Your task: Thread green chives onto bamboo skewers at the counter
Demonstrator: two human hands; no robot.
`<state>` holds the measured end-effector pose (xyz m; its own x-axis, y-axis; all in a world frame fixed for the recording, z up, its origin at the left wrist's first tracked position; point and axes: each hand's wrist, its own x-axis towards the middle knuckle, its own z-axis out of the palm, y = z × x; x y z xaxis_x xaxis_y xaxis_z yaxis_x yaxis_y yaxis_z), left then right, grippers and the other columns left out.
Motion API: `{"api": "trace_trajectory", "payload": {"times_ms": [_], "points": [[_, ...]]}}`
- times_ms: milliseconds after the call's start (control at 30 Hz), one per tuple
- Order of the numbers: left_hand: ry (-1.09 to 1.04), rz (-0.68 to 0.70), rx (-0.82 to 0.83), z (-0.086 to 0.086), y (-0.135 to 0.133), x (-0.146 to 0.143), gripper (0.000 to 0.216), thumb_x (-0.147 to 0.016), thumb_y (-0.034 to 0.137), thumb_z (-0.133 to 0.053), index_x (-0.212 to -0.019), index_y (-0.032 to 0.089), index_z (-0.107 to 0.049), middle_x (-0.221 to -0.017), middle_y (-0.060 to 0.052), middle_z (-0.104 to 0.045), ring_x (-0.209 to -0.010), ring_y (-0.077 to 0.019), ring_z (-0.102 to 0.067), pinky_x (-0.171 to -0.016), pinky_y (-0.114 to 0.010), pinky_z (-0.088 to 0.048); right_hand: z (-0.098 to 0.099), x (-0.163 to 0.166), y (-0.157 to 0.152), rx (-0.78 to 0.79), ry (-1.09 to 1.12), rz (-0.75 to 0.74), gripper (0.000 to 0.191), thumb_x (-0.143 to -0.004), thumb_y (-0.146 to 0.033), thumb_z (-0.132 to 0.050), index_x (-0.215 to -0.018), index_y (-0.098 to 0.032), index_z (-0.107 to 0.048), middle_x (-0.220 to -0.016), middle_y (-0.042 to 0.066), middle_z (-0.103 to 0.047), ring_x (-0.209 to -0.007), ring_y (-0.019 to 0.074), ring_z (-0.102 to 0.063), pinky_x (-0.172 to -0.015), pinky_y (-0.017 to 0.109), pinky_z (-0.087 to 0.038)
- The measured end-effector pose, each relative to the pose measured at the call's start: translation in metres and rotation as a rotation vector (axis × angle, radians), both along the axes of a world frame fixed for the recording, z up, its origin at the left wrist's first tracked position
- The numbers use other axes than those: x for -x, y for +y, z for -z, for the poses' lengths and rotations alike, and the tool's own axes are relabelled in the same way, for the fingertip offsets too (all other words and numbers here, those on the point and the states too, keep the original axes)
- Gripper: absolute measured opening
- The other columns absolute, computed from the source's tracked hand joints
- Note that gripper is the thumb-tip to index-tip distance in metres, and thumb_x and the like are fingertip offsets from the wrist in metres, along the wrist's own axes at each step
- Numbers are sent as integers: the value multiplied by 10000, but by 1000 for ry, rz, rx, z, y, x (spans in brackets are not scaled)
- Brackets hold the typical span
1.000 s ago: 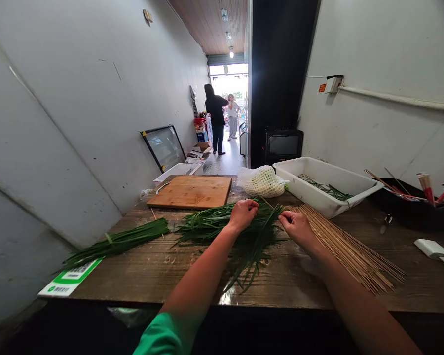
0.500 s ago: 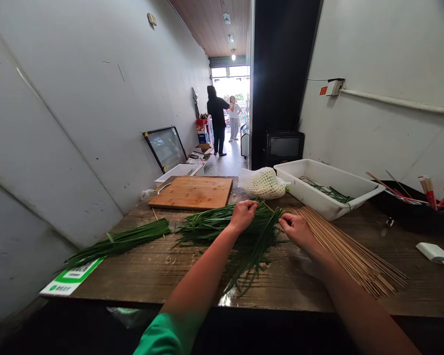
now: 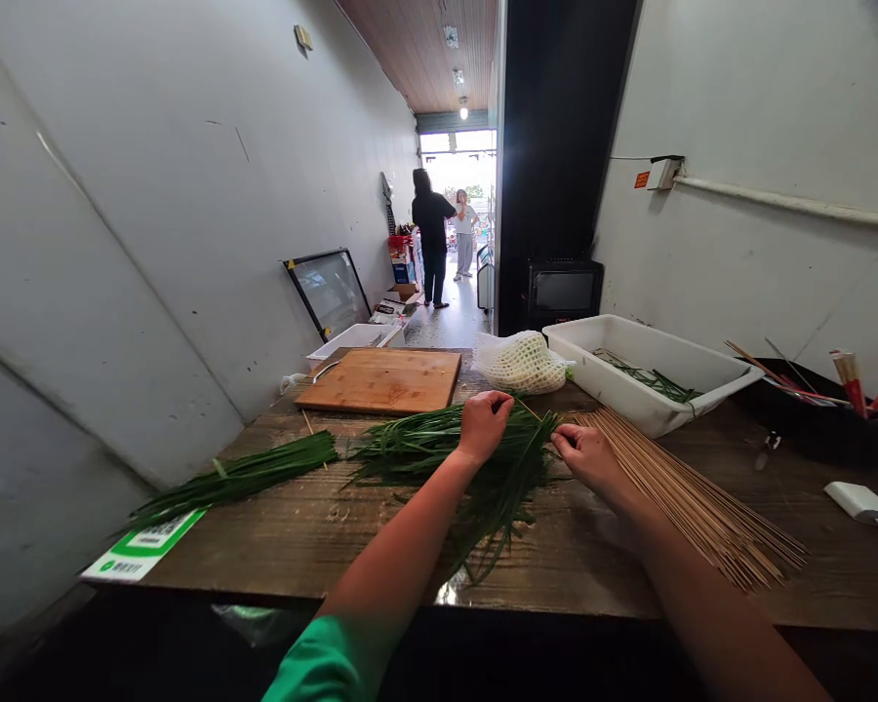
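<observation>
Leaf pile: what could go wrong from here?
The skewers lie close by the right hand, so a sideways nudge could scatter them. The leaf pile has loose ends trailing toward the front edge of the table; they might slip off if dragged. A thin stick shows between that hand and the left hand; a slip could jab either.

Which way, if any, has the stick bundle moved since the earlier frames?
No, none visible: the stick bundle keeps its place relative to the white tub; only the view drifted.

Room: apparently a small food shop
Street side: bright open doorway, upper centre
Trade: green-and-white QR-code card, lower left
Cutting: rectangular brown wooden board, centre
</observation>
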<state>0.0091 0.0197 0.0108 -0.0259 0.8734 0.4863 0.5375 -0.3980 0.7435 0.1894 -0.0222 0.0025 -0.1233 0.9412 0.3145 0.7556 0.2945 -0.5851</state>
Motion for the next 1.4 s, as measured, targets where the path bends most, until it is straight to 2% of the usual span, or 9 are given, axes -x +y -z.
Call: {"api": "trace_trajectory", "payload": {"times_ms": [500, 667, 767, 867, 967, 1100, 1167, 1300, 1400], "points": [[137, 12, -184, 2, -2, -1, 120, -814, 154, -568, -797, 134, -685, -782, -56, -682, -756, -144, -592, -743, -266, -445, 6, -1, 4, -10, 13, -10, 334, -786, -374, -413, -615, -166, -610, -504, 3, -514, -474, 107, -395, -486, 240, -237], [168, 29, -257, 4, -1, -1, 115, -821, 157, -566, -803, 145, -679, -792, -57, -683, -780, -154, -600, -761, -278, -460, 5, -1, 2, -15, 20, -20, 329, -784, -370, -405, -576, -172, -566, -494, 1, -492, -480, 111, -398, -491, 242, -238], [162, 75, -285, 8, -5, -6, 118, -825, 169, -566, -803, 153, -682, -790, -55, -684, -770, -150, -604, -753, -276, -470, 2, 0, 0, -23, 24, -9, 332, -783, -372, -405, -543, -179, -531, -487, 1, -486, -476, 111, -389, -483, 243, -230], [151, 203, -292, 11, -11, -14, 116, -819, 180, -576, -820, 161, -690, -809, -52, -696, -768, -141, -617, -748, -262, -481, 0, 1, -1, -33, 28, -2, 326, -780, -374, -405, -546, -180, -526, -496, 3, -497, -480, 111, -392, -482, 241, -233], [162, 320, -261, 9, -13, -16, 147, -833, 209, -560, -827, 163, -699, -839, -51, -708, -779, -134, -629, -755, -250, -483, -2, 1, -1, -51, 42, 19, 312, -773, -368, -412, -567, -175, -544, -505, 3, -504, -490, 111, -404, -487, 235, -250], [200, 104, -155, 2, -6, -3, 182, -840, 238, -554, -807, 153, -712, -779, -57, -697, -739, -144, -616, -736, -266, -471, -3, -1, 0, -55, 61, 42, 321, -775, -374, -425, -599, -165, -593, -487, -6, -495, -469, 104, -397, -473, 227, -252], [301, 102, -97, 0, -1, 5, 151, -813, 244, -591, -804, 168, -721, -773, -47, -682, -726, -142, -604, -725, -261, -463, -3, -2, 0, -54, 59, 42, 320, -773, -371, -433, -612, -161, -614, -490, -8, -499, -471, 104, -406, -472, 223, -258], [592, 234, 22, 1, -2, 10, 112, -761, 270, -646, -802, 209, -730, -809, -40, -660, -773, -159, -599, -762, -276, -456, -3, -4, 1, -61, 71, 23, 320, -779, -359, -436, -626, -155, -629, -523, -5, -524, -506, 109, -440, -490, 218, -285], [750, 204, 74, 1, -7, 6, 130, -764, 252, -632, -845, 212, -726, -863, -65, -656, -876, -205, -597, -839, -335, -437, -2, -4, 1, -51, 78, 16, 323, -790, -357, -435, -651, -152, -641, -541, -2, -537, -513, 110, -442, -497, 220, -291]]}}
